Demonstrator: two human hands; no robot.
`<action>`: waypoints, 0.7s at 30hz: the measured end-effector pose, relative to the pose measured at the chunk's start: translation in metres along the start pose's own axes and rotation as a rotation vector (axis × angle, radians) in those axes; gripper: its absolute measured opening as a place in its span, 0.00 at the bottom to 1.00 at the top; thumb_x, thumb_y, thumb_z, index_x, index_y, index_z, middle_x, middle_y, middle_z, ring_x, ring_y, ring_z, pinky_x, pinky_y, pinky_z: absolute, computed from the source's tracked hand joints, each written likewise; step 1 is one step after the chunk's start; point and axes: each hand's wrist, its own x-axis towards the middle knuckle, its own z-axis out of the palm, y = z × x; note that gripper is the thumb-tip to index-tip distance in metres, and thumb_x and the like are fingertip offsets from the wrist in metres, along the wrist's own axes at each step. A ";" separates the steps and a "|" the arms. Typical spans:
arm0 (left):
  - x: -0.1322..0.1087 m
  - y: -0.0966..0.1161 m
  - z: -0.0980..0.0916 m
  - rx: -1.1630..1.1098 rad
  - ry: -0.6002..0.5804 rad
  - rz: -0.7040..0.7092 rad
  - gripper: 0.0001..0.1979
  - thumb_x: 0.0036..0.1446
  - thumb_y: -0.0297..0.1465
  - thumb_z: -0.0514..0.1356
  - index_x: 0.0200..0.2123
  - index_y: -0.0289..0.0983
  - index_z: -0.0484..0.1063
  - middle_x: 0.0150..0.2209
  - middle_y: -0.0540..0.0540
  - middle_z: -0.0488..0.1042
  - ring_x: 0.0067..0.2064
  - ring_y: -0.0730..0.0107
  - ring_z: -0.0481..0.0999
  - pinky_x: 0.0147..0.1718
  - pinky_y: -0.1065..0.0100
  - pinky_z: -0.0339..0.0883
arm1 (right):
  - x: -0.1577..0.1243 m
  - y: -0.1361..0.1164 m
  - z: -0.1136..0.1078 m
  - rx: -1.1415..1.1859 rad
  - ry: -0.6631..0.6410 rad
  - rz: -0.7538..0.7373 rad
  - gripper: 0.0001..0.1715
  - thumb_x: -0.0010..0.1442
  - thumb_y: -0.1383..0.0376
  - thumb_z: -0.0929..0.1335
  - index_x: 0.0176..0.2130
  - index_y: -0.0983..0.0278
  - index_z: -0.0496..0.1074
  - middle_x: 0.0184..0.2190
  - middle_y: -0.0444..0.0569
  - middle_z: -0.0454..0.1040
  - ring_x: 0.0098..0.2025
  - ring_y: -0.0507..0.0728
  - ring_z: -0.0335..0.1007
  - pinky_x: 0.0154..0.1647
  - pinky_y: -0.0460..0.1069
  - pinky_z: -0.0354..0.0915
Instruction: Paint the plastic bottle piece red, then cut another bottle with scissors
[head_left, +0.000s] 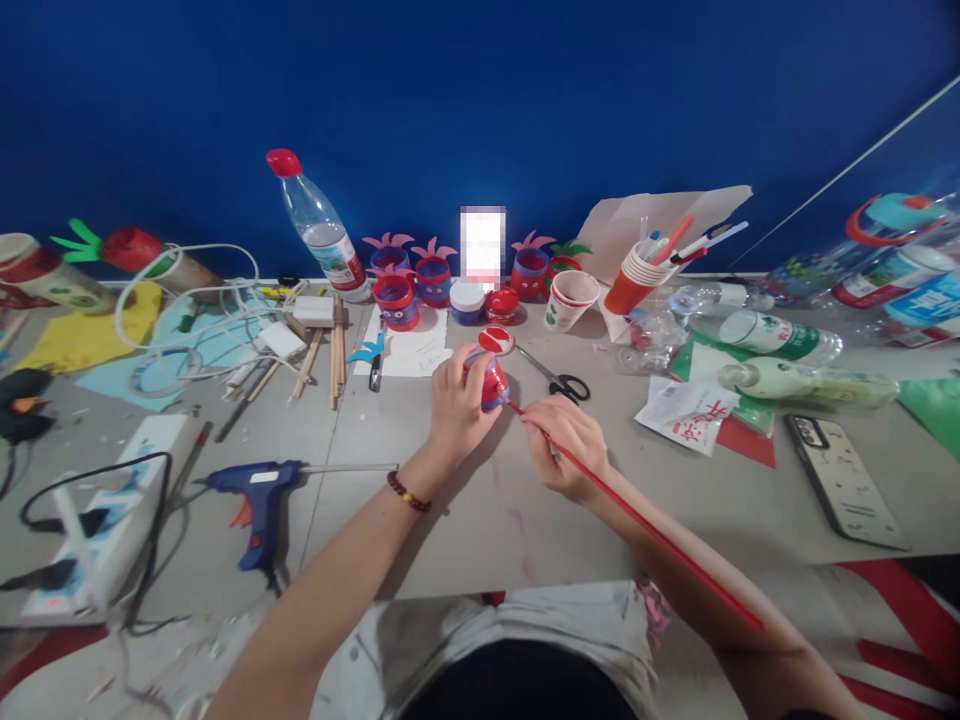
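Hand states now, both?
Left hand: closed around the red-and-purple cup.
Right hand: closed on the red brush, tip at the cup.

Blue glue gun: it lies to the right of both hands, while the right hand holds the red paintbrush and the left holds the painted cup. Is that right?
Not quite. The right hand does hold the red paintbrush and the left hand the painted cup, but the head view shows the blue glue gun to the left of both hands.
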 end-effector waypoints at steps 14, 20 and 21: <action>0.000 -0.003 0.003 -0.159 0.024 -0.032 0.38 0.47 0.24 0.68 0.59 0.39 0.56 0.59 0.34 0.61 0.59 0.49 0.65 0.56 0.48 0.67 | 0.004 -0.005 0.000 0.068 0.078 0.016 0.14 0.60 0.76 0.63 0.42 0.61 0.71 0.29 0.49 0.76 0.33 0.57 0.75 0.35 0.52 0.74; 0.000 -0.003 0.002 -0.157 0.035 0.012 0.32 0.48 0.25 0.68 0.55 0.39 0.60 0.59 0.34 0.62 0.58 0.49 0.68 0.55 0.48 0.69 | 0.002 -0.006 0.001 0.083 0.071 0.054 0.13 0.61 0.75 0.63 0.42 0.61 0.71 0.30 0.49 0.77 0.33 0.57 0.75 0.35 0.52 0.74; 0.001 -0.003 0.002 -0.146 0.037 0.028 0.31 0.49 0.25 0.68 0.55 0.38 0.60 0.58 0.34 0.62 0.57 0.49 0.68 0.55 0.48 0.69 | 0.003 -0.006 0.001 0.080 0.066 0.055 0.13 0.61 0.75 0.63 0.42 0.61 0.71 0.30 0.49 0.77 0.33 0.57 0.75 0.35 0.52 0.74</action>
